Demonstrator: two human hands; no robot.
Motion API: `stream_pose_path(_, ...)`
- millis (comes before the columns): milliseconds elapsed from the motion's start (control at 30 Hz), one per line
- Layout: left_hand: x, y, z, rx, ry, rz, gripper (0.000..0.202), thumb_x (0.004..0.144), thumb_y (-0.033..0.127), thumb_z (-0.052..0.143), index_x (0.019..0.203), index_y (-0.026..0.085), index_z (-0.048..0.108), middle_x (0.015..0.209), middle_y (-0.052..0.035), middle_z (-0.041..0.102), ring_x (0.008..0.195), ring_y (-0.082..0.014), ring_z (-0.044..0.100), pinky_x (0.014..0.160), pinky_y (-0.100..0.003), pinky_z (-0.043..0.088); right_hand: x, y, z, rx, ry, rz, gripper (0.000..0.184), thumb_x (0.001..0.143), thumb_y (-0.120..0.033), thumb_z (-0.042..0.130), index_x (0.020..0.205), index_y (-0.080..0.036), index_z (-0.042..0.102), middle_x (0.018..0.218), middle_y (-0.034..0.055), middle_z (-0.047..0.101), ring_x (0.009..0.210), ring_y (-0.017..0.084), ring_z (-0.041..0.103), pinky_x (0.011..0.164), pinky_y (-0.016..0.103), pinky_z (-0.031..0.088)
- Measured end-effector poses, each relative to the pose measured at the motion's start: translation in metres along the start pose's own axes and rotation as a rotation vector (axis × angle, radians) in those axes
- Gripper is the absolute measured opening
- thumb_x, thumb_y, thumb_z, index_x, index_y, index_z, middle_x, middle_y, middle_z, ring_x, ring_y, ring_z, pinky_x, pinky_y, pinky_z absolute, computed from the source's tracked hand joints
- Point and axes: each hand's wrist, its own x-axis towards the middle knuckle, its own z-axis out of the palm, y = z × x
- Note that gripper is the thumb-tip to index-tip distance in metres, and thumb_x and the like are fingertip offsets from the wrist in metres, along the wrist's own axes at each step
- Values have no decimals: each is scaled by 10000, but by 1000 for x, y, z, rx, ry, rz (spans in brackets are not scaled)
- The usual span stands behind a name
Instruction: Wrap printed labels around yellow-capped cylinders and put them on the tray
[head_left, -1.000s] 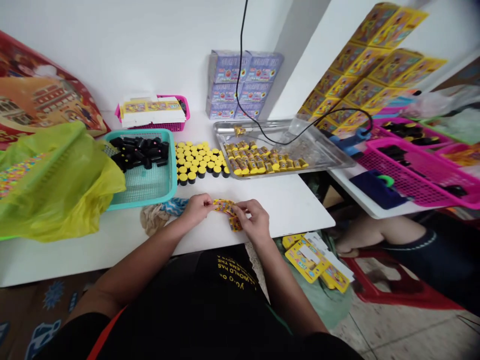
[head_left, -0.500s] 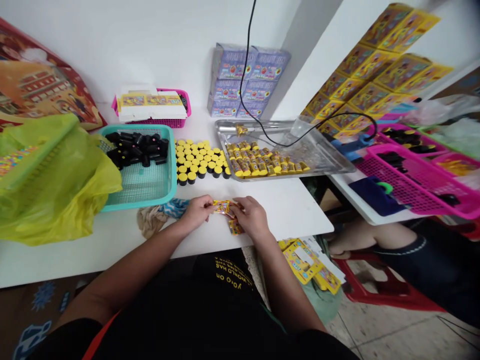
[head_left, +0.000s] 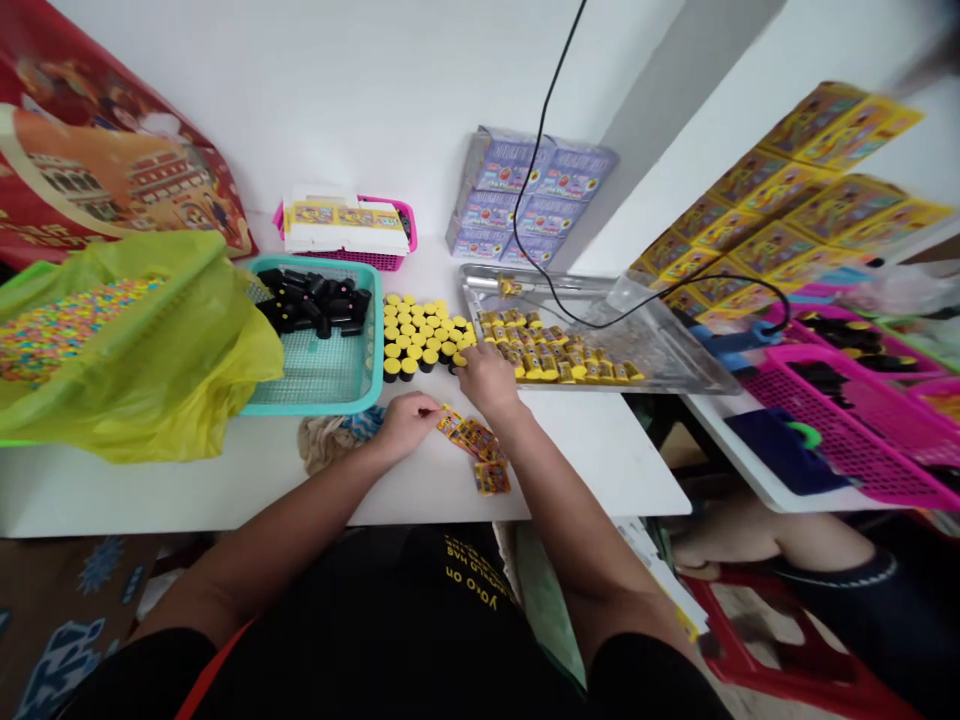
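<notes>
My left hand [head_left: 409,428] is closed in a pinch on the end of a small printed wrapper [head_left: 450,422], yellow and shiny, held just over the white table. More wrappers [head_left: 480,440] of the same kind lie in a loose strip or pile to its right. My right hand [head_left: 489,378] has its fingers closed around a short black container with a yellow lid [head_left: 463,358], at the right front corner of a group of such yellow-lidded containers [head_left: 416,335]. The hand partly hides that container.
A turquoise basket [head_left: 315,405] with black containers stands left, beside a yellow-green bag [head_left: 217,370] of colourful beads. A metal tray [head_left: 675,360] holds several wrapped containers. Purple boxes [head_left: 517,190] are stacked behind. A black cable [head_left: 544,110] hangs across the tray. Another person's leg [head_left: 757,535] shows right.
My right hand has let go of the wrappers and moved up to the yellow-lidded containers. My left hand still pinches a wrapper. The view has shifted, so things sit further right.
</notes>
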Motion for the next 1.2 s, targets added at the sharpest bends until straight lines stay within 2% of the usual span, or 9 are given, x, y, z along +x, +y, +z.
stream_pose_path(133, 2, -3, 1, -66, -18, -63, 56, 729, 140, 696, 676, 146, 714, 685, -18, 687, 652, -132, 596, 633, -242, 457, 24, -8, 5, -160, -150, 8, 295, 854, -226, 576, 1129, -125, 603, 1103, 176, 630, 924, 289, 644, 739, 344, 462)
stream_pose_path(333, -2, -1, 1, -210, -91, -172, 115, 691, 214, 741, 669, 130, 667, 592, 6, 622, 494, -92, 506, 468, -216, 409, 12, -2, 12, -12, -51, 30, 335, 804, -235, 611, 1126, -145, 602, 1124, 153, 624, 910, 267, 630, 737, 339, 463)
stream_pose_path(400, -3, -1, 1, -279, -126, -202, 182, 674, 263, 765, 669, 129, 642, 570, 18, 593, 462, -83, 486, 427, -209, 405, 1, 5, 7, 158, 50, 64, 303, 761, -259, 648, 1044, -150, 633, 1062, 127, 640, 867, 245, 616, 743, 338, 462)
stream_pose_path(500, -3, 0, 0, -364, -161, -162, 246, 647, 291, 796, 678, 131, 612, 586, 14, 602, 498, -92, 537, 466, -217, 458, -21, 16, -7, 623, 106, 170, 240, 696, -344, 701, 852, -172, 639, 773, 41, 625, 651, 175, 553, 618, 308, 442)
stream_pose_path(600, -4, 4, -2, -389, -204, -107, 245, 660, 286, 793, 696, 130, 607, 611, -9, 639, 549, -110, 593, 526, -232, 484, -45, 25, -20, 1159, -70, 231, 268, 661, -407, 723, 781, -189, 624, 580, -33, 539, 456, 106, 419, 448, 263, 322)
stream_pose_path(667, -6, 9, -4, -382, -233, -94, 240, 674, 289, 788, 708, 129, 612, 623, -20, 656, 572, -118, 610, 548, -236, 484, -58, 27, -24, 1346, -204, 221, 261, 639, -386, 746, 769, -183, 645, 570, -35, 559, 421, 85, 394, 414, 246, 269)
stream_pose_path(900, -7, 12, -9, -303, -267, 2, 185, 685, 246, 780, 723, 131, 641, 658, -8, 658, 595, -102, 581, 564, -226, 452, -68, 29, -23, 1442, -327, 272, 219, 609, -336, 770, 721, -170, 683, 554, -25, 606, 386, 69, 402, 392, 228, 250)
stream_pose_path(1067, -8, 11, -7, -290, -276, 52, 224, 678, 289, 798, 713, 133, 642, 682, -14, 658, 624, -112, 595, 583, -232, 469, -64, 28, -21, 1492, -312, 273, 215, 605, -334, 763, 712, -166, 682, 555, -26, 606, 382, 63, 390, 384, 227, 243)
stream_pose_path(1200, -8, 13, -8, -329, -315, 19, 249, 702, 330, 786, 737, 129, 642, 693, -36, 685, 639, -127, 629, 602, -244, 492, -62, 28, -18, 1427, -296, 239, 207, 616, -322, 772, 713, -164, 678, 550, -35, 590, 397, 61, 397, 391, 218, 253)
